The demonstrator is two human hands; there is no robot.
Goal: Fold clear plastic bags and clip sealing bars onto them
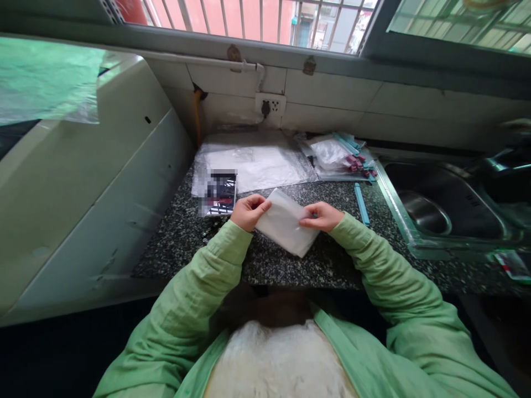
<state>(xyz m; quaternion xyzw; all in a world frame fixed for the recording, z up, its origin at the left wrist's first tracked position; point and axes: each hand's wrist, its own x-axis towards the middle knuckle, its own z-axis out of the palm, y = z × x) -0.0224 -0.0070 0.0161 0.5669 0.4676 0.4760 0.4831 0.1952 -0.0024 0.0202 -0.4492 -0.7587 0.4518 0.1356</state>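
Both hands hold a small clear plastic bag (285, 223) just above the dark speckled countertop (332, 260). My left hand (249, 211) pinches its upper left corner, fingers curled. My right hand (321, 216) grips its right edge. The bag looks flat and tilted, its lower corner pointing toward me. Green sleeves cover both arms.
A stack of clear plastic bags (253, 160) lies at the back of the counter, with a black-and-white card (222, 196) beside it. Teal and maroon sealing clips (359, 160) sit on more bags at the back right; one teal clip (361, 203) lies alone. A steel sink (440, 204) is on the right, a white appliance (83, 182) on the left.
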